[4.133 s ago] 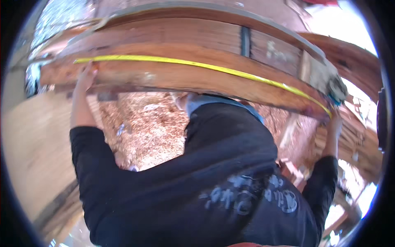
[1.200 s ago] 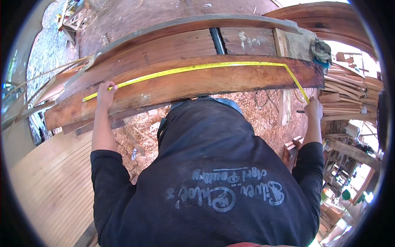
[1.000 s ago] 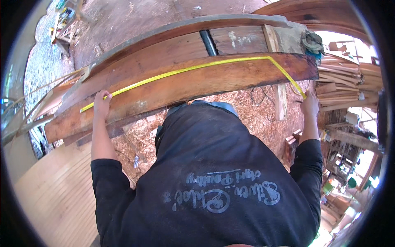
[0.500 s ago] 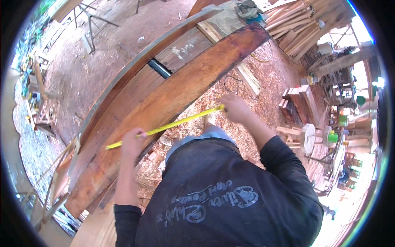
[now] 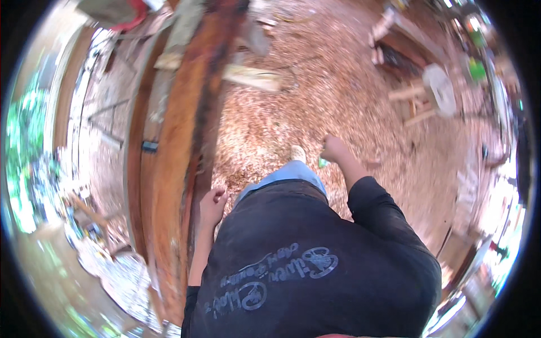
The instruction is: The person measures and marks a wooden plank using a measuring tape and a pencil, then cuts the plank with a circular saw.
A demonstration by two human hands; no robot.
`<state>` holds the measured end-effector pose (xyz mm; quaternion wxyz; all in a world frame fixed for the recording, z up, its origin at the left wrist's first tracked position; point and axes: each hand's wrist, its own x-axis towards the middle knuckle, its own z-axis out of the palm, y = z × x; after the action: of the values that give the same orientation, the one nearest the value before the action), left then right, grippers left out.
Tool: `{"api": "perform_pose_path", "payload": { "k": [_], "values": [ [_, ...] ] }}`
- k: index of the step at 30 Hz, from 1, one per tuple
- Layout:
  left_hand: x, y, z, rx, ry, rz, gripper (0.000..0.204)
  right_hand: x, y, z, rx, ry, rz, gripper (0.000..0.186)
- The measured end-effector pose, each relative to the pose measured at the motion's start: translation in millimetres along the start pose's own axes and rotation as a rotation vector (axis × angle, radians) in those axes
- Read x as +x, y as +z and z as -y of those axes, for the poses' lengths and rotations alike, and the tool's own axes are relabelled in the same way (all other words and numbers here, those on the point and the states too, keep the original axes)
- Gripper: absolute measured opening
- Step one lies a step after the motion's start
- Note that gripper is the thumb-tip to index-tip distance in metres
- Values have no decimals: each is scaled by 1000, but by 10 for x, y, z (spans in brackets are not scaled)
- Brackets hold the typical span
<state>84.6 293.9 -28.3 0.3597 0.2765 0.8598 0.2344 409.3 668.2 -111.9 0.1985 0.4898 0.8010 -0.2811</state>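
Observation:
My left hand (image 5: 213, 205) hangs beside the near edge of the long reddish-brown plank (image 5: 181, 135). Its fingers are loosely curled, with a gap between thumb and fingers and nothing visible in them. Over the shavings, my right hand (image 5: 336, 150) is closed round the tape measure (image 5: 323, 163), of which only a small green bit shows below the fingers. No yellow blade is out now. The plank stands to my left, its surface stained dark toward the far end. Behind it runs a second curved board (image 5: 135, 129), with a short dark bar (image 5: 150, 146) between the two.
Wood shavings (image 5: 265, 118) cover the ground ahead around my shoe (image 5: 297, 152). A pale timber offcut (image 5: 253, 78) juts out from under the plank. To the right are a stool with a round white top (image 5: 439, 90) and a stack of thick timber (image 5: 408, 42).
The yellow blade that stretched between my hands over the plank is gone from sight. My left hand has come off the plank toward my body. My view has turned right.

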Motion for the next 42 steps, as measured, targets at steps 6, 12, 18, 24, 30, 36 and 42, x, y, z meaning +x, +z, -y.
{"api": "perform_pose_path", "payload": {
  "k": [6, 12, 18, 24, 30, 36, 42],
  "values": [
    [347, 305, 122, 493, -167, 464, 33, -938, 481, -2298, 171, 605, -11, 47],
    [903, 577, -687, 231, -107, 253, 36, -1723, 924, -2740, 360, 818, 118, 42],
    [1397, 880, -1855, 226, 121, 409, 41, -1324, 670, -2293, 547, 787, 47, 44],
    [1533, 1060, -2378, -345, 90, 531, 52, -402, -601, -721, 403, 195, -145, 60],
    [1696, 600, -2925, -1110, -114, 740, 45, -139, -1750, 1291, 513, -383, -47, 61],
    [2283, -217, -2519, -947, 86, 188, 40, -22, -2793, 1945, 729, -425, -27, 36],
    [2958, -1600, -1863, -521, 83, -716, 62, -110, -4256, 2144, 601, -926, -386, 22]
  ]
}}
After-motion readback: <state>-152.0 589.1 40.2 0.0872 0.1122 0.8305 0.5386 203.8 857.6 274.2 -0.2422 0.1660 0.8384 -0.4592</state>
